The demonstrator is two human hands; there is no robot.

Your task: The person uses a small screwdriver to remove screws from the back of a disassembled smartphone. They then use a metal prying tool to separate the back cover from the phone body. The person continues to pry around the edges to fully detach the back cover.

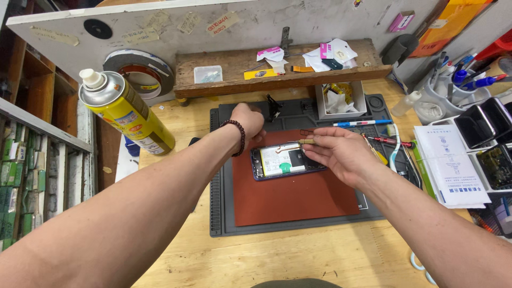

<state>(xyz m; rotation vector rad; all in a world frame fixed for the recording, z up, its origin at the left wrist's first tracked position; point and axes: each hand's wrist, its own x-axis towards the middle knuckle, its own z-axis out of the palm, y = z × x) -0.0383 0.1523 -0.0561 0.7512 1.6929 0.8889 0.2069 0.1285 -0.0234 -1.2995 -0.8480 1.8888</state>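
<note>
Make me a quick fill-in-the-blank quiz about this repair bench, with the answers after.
1. The opened phone lies on a ____ mat.
2. The right hand holds ____ over the phone.
3. The left hand wears a beaded ____ at the wrist.
4. The spray can at the left is ____.

Answers: red; tweezers; bracelet; yellow

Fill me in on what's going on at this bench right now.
A person is working on an opened phone that lies back-off on a red mat. The left hand, with a bead bracelet at the wrist, rests at the phone's upper left edge. The right hand holds tweezers over the phone's insides. A yellow spray can stands at the left.
</note>
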